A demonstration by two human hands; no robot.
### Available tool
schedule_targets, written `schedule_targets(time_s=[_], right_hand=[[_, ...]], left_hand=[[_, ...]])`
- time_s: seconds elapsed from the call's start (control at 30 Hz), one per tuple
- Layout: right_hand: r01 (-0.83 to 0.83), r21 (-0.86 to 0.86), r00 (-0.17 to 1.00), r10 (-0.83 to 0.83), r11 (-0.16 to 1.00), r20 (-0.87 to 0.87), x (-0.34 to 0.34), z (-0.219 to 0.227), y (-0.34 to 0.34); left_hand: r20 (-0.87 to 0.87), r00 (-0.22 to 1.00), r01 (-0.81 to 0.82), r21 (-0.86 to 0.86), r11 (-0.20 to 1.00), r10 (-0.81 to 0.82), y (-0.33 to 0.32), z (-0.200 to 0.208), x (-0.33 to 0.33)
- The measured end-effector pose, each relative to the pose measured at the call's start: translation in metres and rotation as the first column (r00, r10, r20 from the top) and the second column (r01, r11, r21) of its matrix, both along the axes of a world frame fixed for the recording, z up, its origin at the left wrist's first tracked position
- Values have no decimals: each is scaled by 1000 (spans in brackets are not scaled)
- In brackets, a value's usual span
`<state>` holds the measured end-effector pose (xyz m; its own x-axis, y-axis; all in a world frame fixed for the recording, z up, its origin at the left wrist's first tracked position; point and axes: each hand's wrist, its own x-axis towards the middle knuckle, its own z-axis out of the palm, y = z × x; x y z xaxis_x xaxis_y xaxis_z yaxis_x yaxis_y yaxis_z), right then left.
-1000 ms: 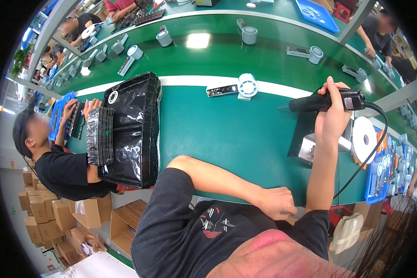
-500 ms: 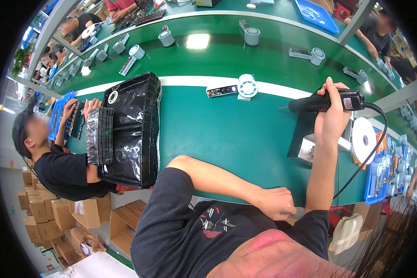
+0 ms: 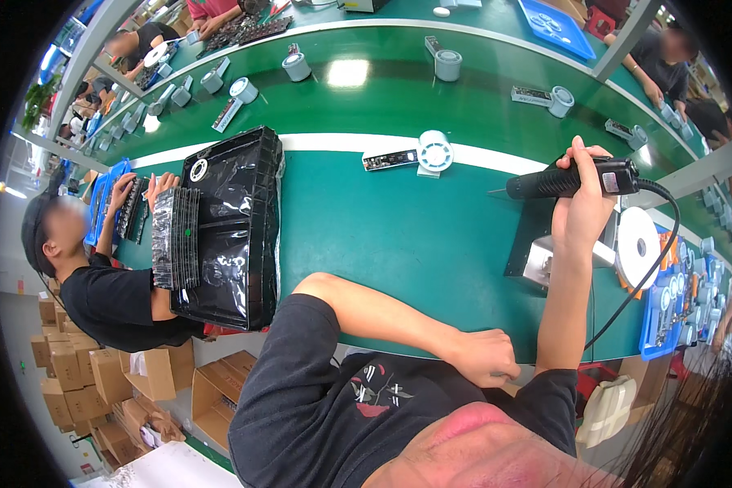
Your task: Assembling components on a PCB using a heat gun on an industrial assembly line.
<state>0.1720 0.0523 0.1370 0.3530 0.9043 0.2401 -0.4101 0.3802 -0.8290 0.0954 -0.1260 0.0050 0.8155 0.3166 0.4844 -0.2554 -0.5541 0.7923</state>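
My right hand [image 3: 581, 199] is raised at the right of the bench, wrapped round a black electric screwdriver [image 3: 541, 182] with a corded end. Its thin bit points left, in the air above a dark stand with a metal plate [image 3: 538, 262]. My left hand [image 3: 486, 358] is closed in a fist near the bench's front edge; the inside of its fingers is hidden. Beyond both hands, a light-grey round housing [image 3: 436, 151] with a narrow arm holding a circuit board [image 3: 390, 160] lies at the bench's far edge, touched by neither.
A black tray [image 3: 228, 276] with a stack of boards [image 3: 177, 240] stands left, beside a co-worker [image 3: 110, 285]. A green conveyor [image 3: 374, 102] carries several similar housings. At right are a white reel [image 3: 638, 246], the screwdriver's cord [image 3: 669, 236] and a blue tray of parts [image 3: 651, 346].
The housings on the conveyor have shifted slightly to the right. My two hands, the screwdriver and the housing on the bench have hardly moved.
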Motion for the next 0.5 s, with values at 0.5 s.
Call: schedule_targets(time_s=[0.5], right_hand=[[-13,24,1000,13,1000,14,-2,3,-3]], left_hand=[[-8,1000,-3,15,1000,3,0,1,0]])
